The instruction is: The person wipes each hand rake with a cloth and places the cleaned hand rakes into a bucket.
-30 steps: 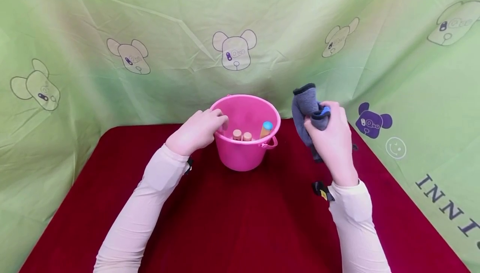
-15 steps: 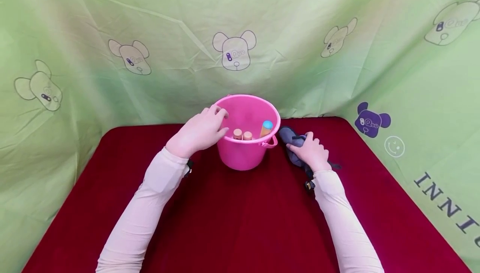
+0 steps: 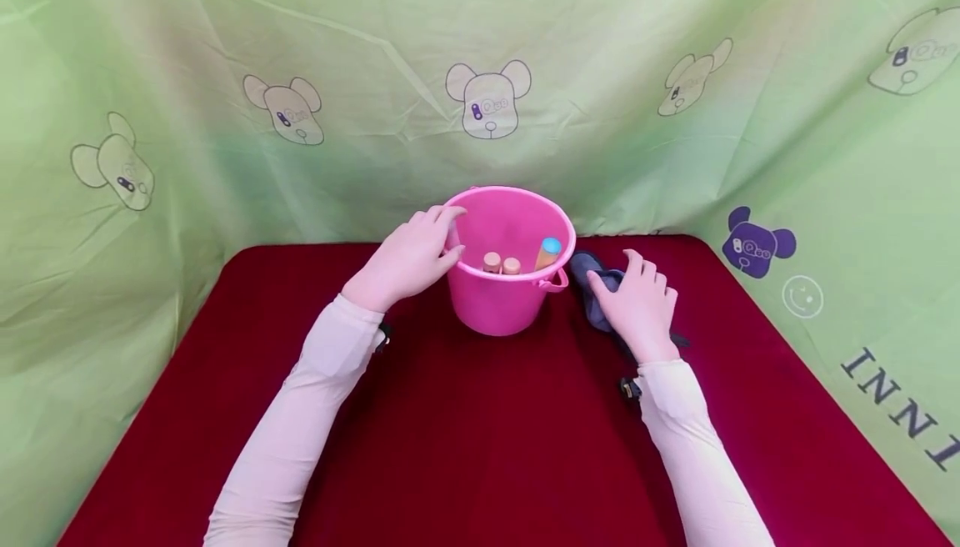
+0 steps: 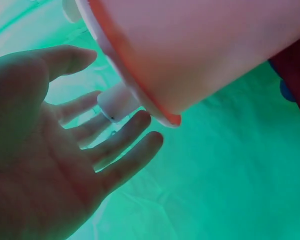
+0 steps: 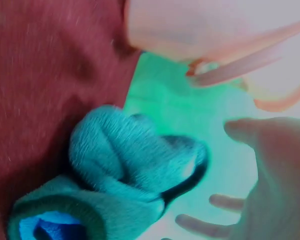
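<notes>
A pink bucket [image 3: 495, 309] stands toward the table's back. My left hand [image 3: 408, 257] is at its left rim, thumb and fingers spread apart. In the left wrist view the fingertips [image 4: 142, 119] lie close to the rim, and a pale cylindrical piece [image 4: 117, 102] shows behind them. A grey-blue cloth with dark edging [image 5: 125, 155] lies bunched on the table right of the bucket; in the head view my hand partly hides it. My right hand [image 3: 641, 305] is just above the cloth, its fingers apart and nothing between them.
Inside the bucket are two items with round, pale tops [image 3: 511, 266] and an orange cylinder with a blue top [image 3: 551, 248]. The bucket's handle [image 3: 555, 282] hangs at its right side. A dark red cloth [image 3: 480, 430] covers the table; a green printed curtain [image 3: 360, 155] surrounds it.
My right hand has lowered the grey-blue cloth to the table beside the bucket and let go of it. My left hand has stayed at the rim, its fingers spreading wider.
</notes>
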Tool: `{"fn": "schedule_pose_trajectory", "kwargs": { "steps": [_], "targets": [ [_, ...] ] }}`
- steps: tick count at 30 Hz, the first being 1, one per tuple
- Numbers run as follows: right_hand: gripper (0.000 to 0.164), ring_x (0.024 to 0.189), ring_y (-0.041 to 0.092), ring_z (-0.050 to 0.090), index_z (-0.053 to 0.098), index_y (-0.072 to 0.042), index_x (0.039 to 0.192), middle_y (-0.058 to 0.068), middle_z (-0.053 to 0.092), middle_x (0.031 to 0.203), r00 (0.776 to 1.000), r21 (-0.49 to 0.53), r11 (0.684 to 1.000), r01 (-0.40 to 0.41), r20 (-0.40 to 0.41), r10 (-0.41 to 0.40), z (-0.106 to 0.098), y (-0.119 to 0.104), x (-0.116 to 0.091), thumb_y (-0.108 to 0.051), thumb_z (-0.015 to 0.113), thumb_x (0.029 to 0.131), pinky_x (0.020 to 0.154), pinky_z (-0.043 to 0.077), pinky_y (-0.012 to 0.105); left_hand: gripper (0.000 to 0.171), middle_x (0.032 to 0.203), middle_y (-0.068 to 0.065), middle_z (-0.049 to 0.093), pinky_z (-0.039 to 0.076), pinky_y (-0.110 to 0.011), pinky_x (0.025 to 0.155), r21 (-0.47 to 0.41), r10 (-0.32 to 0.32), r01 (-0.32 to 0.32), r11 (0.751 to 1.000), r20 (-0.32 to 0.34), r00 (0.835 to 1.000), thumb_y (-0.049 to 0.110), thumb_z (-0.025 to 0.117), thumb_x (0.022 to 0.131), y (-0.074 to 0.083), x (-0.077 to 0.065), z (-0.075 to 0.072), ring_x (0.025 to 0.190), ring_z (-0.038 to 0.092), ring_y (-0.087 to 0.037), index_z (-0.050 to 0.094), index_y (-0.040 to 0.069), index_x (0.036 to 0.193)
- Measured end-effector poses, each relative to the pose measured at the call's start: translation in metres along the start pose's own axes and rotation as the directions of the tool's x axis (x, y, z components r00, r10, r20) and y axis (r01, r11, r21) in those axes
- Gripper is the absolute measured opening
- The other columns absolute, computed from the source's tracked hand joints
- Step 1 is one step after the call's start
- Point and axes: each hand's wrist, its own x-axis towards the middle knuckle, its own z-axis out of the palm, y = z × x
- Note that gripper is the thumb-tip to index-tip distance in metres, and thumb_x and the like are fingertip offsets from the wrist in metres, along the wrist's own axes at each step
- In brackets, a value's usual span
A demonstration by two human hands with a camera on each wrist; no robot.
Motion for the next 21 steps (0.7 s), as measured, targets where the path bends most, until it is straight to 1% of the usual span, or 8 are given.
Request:
{"fn": "schedule_pose_trajectory", "kwargs": {
  "steps": [4,9,11,14,16,17,19,21],
  "targets": [
    [0.062,0.112,0.049,0.045,0.042,-0.003,0.138,0.03,0.051,0.131,0.998,0.051,0.999,0.013,-0.059,-0.01,-0.007,-0.01,-0.006,-0.044,0.051,0.093,0.092,0.036,0.064,0.057,0.13,-0.014,0.055,0.047,-0.05,0.1,-0.011,-0.001,0.001,1.0,-0.005,1.0,0.026,0.054,0.094,-0.007,0.004,-0.002,0.115,0.052,-0.031,0.037,0.008,0.146],
    [0.053,0.106,0.046,0.047,0.046,-0.003,0.135,0.029,0.054,0.127,0.995,0.083,0.995,0.054,-0.092,-0.047,-0.018,-0.021,-0.017,-0.035,0.051,0.094,0.091,0.037,0.063,0.057,0.146,-0.014,0.046,0.045,-0.053,0.105,-0.005,-0.035,0.034,0.999,-0.005,0.999,0.026,0.053,0.095,-0.013,0.004,-0.001,0.122,0.05,-0.033,0.037,0.009,0.146],
    [0.051,0.105,0.046,0.048,0.047,-0.002,0.134,0.029,0.056,0.124,0.993,0.09,0.993,0.072,-0.103,-0.062,-0.022,-0.025,-0.024,-0.033,0.051,0.093,0.09,0.037,0.062,0.056,0.15,-0.014,0.042,0.045,-0.054,0.104,0.006,-0.042,0.042,0.999,-0.026,0.999,0.025,0.053,0.095,-0.014,0.001,0.0,0.124,0.049,-0.034,0.037,0.009,0.146],
    [0.048,0.106,0.045,0.049,0.05,-0.001,0.131,0.027,0.057,0.123,0.989,0.104,0.991,0.088,-0.131,-0.074,-0.028,-0.03,-0.037,-0.03,0.053,0.093,0.09,0.039,0.061,0.055,0.15,-0.015,0.042,0.048,-0.055,0.1,0.044,-0.034,0.038,0.998,-0.099,0.995,0.024,0.054,0.094,-0.011,-0.008,0.002,0.123,0.05,-0.036,0.04,0.006,0.144],
    [0.046,0.109,0.044,0.05,0.052,-0.002,0.13,0.025,0.058,0.124,0.985,0.118,0.988,0.104,-0.152,-0.086,-0.031,-0.033,-0.048,-0.028,0.054,0.092,0.092,0.04,0.061,0.054,0.147,-0.016,0.044,0.05,-0.056,0.095,0.071,-0.038,0.05,0.996,-0.173,0.984,0.022,0.056,0.093,-0.006,-0.019,0.005,0.121,0.052,-0.036,0.042,0.006,0.143],
    [0.045,0.111,0.043,0.05,0.054,-0.002,0.129,0.024,0.059,0.125,0.982,0.123,0.986,0.116,-0.165,-0.095,-0.033,-0.035,-0.054,-0.027,0.054,0.092,0.092,0.041,0.061,0.054,0.145,-0.016,0.046,0.051,-0.056,0.092,0.087,-0.045,0.065,0.994,-0.218,0.975,0.021,0.057,0.093,-0.002,-0.026,0.008,0.119,0.053,-0.037,0.044,0.005,0.142],
    [0.044,0.117,0.039,0.049,0.055,-0.003,0.129,0.02,0.059,0.129,0.973,0.128,0.981,0.148,-0.195,-0.121,-0.035,-0.038,-0.065,-0.026,0.056,0.091,0.094,0.042,0.061,0.05,0.139,-0.018,0.052,0.053,-0.055,0.085,0.112,-0.075,0.114,0.987,-0.305,0.949,0.019,0.058,0.091,0.005,-0.041,0.018,0.114,0.055,-0.038,0.047,0.002,0.137],
    [0.045,0.124,0.038,0.047,0.056,-0.004,0.13,0.019,0.058,0.133,0.962,0.116,0.975,0.19,-0.219,-0.161,-0.035,-0.042,-0.077,-0.025,0.057,0.09,0.098,0.042,0.062,0.047,0.133,-0.019,0.056,0.055,-0.054,0.08,0.107,-0.123,0.172,0.979,-0.36,0.925,0.019,0.059,0.091,0.014,-0.057,0.033,0.111,0.057,-0.038,0.05,0.0,0.133]
  ]
}}
